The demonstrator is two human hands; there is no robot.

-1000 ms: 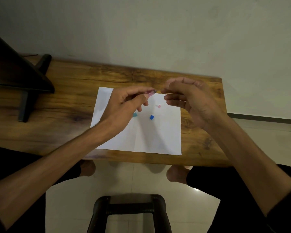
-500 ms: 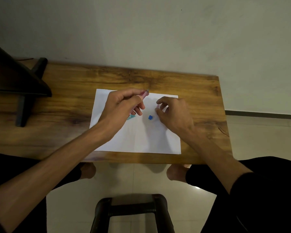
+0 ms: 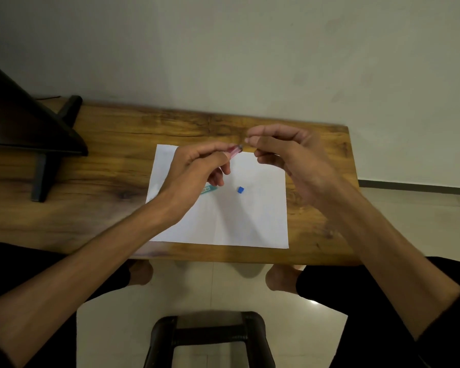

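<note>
Pinch of left hand (image 3: 194, 173) on pink tube (image 3: 235, 151)

1. Table (image 3: 117, 181): wood, pronounced grain, smooth with a low sheen;
2. Sheet (image 3: 237, 224): white paper, matt;
3. Pink tube (image 3: 235, 150): translucent plastic, glossy;
4. Blue block (image 3: 240, 190): looks plastic, finish too small to tell;
5. Floor (image 3: 223, 288): tiles, glossy, reflecting light;
6. Wall (image 3: 223, 62): painted, matt

One head cam, aimed forward and down
Sits close over the surface (image 3: 96, 166), wall (image 3: 223, 49) up top, stool (image 3: 210, 335) at the bottom edge.
</note>
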